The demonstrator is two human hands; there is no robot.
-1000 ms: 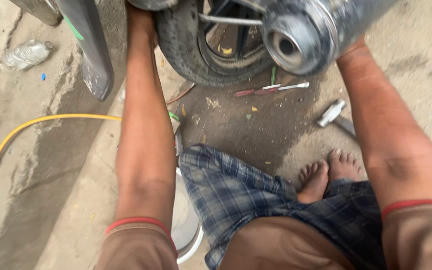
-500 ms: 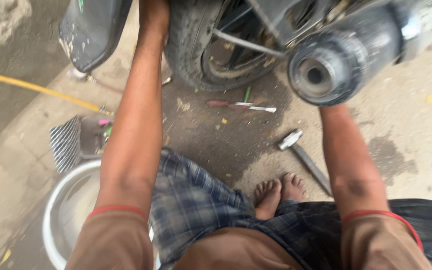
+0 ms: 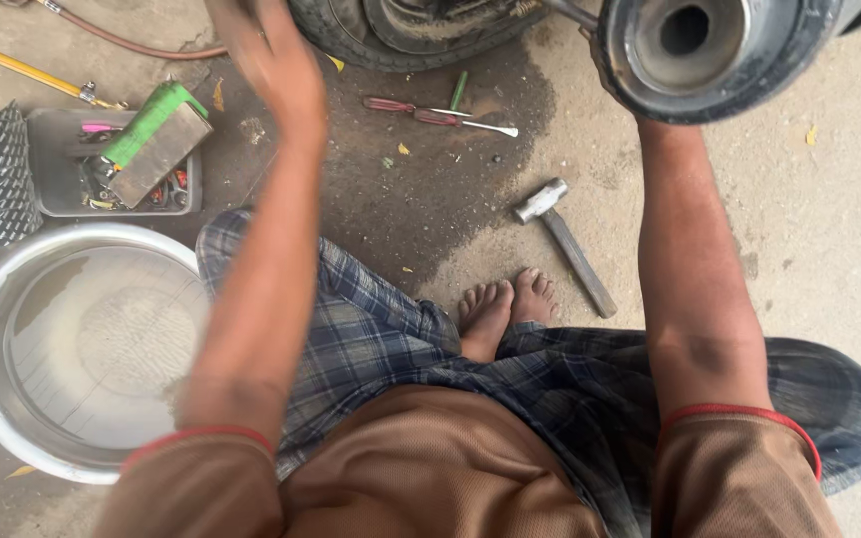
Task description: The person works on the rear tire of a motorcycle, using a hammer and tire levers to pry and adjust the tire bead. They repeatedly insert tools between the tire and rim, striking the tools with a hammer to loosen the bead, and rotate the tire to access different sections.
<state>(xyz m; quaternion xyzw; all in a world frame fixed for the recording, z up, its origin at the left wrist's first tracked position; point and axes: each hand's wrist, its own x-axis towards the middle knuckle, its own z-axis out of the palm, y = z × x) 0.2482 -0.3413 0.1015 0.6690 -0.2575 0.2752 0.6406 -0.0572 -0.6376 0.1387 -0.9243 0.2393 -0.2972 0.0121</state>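
Your left hand (image 3: 269, 55) is raised near the top of the view, blurred, so you cannot tell whether its fingers are spread or curled; nothing shows in it. It sits just beside the tyre (image 3: 401, 35), whose dark tread curves along the top edge to the hand's right.

Your right hand is hidden behind the exhaust muffler (image 3: 715, 55); only the forearm (image 3: 700, 269) shows, running straight up to the underside of that round metal end, so its grip cannot be told either. The muffler's open mouth faces you, its long axis pointing away from the camera and up out of view.

The relation that matters: the tyre lies just right of your left hand, and the muffler lies directly over the right wrist, so each arm is close to its own part, with the gap between them over the dark, stained ground.

In that gap lie two red-handled screwdrivers (image 3: 430, 110), lengthwise left to right, nearer the left hand. The hammer (image 3: 565, 244) lies farther down, head towards the tyre, handle slanting to your bare feet (image 3: 500, 309). To your left sit a tool tray (image 3: 117, 164) and a steel basin (image 3: 82, 349) of water.
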